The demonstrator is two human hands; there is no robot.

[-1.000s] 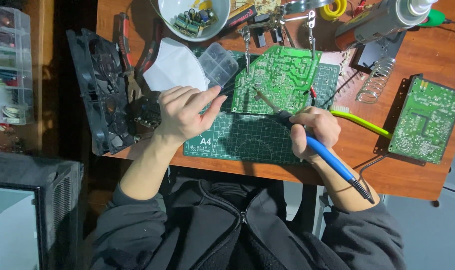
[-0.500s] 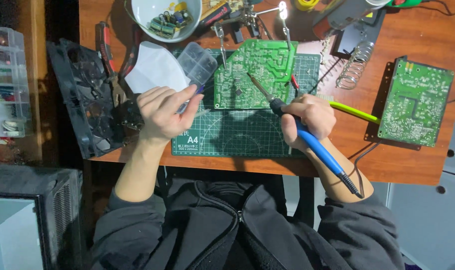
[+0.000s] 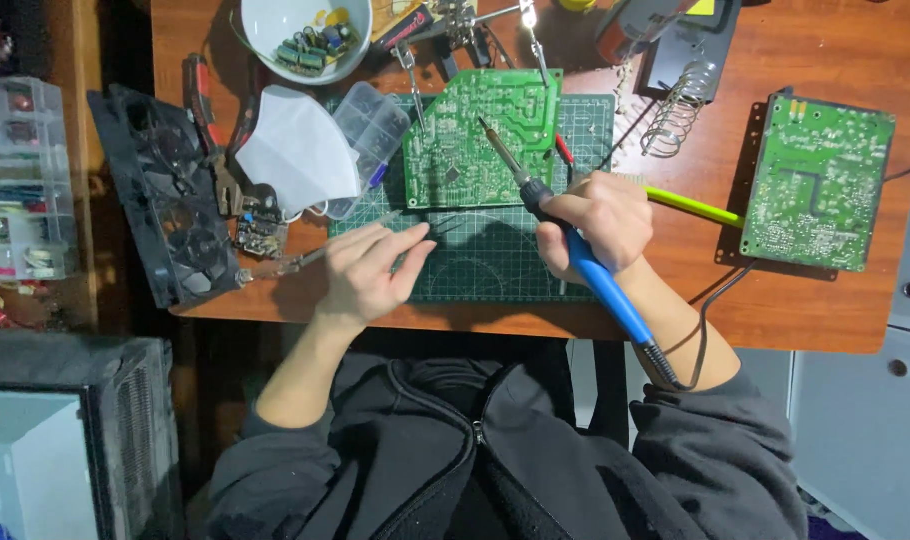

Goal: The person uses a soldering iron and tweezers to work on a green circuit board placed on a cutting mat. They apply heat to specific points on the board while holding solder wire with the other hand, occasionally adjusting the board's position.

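My right hand (image 3: pixel 595 215) grips a blue-handled soldering iron (image 3: pixel 600 285). Its metal tip rests over the middle of a green circuit board (image 3: pixel 465 150), which lies tilted on the green cutting mat (image 3: pixel 495 265) with two clip arms (image 3: pixel 410 65) holding its top edge. My left hand (image 3: pixel 370 270) lies on the mat just below the board's lower left corner. Its fingers pinch together around thin dark tweezers (image 3: pixel 445 222) that point toward the board. A slim metal rod (image 3: pixel 305 255) runs under this hand.
Left of the board lie a white face mask (image 3: pixel 295 150), a clear plastic box (image 3: pixel 370 125), a black fan unit (image 3: pixel 165 200) and red-handled pliers (image 3: pixel 205 100). A white bowl of parts (image 3: pixel 305 35) stands behind. On the right: second green board (image 3: pixel 820 180), coil stand (image 3: pixel 675 110), yellow-green pen (image 3: pixel 695 207).
My left hand has slid down from the board's left edge onto the mat. My right hand keeps the iron over the board.
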